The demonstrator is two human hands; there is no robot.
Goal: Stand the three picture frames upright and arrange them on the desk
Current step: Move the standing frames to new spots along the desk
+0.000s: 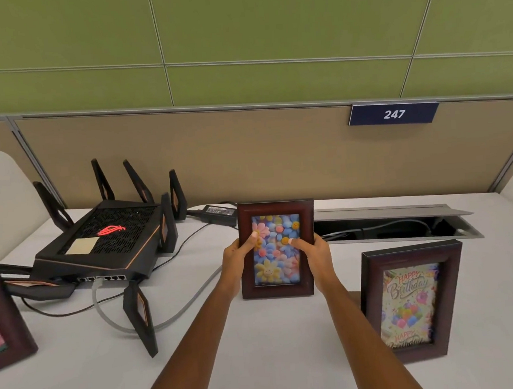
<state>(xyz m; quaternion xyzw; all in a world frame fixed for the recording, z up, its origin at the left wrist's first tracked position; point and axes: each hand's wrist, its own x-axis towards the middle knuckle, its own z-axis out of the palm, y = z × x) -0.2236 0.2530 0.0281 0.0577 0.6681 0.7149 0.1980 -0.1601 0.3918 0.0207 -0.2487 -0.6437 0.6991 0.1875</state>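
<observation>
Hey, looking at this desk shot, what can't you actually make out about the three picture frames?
- Left frame, head view: cut off by the left image edge; only part of its picture shows.
- Flower frame: both hands, left and right, cover its sides; its back stand is hidden behind it.
- Birthday frame: its stand is hidden behind it; the lower lettering is blurred.

1. Left hand and right hand grip the upright dark wooden flower-picture frame by its sides on the white tabletop.
2. A dark wooden birthday-card frame stands to its right.
3. A black antennaed router sits to its left.
</observation>
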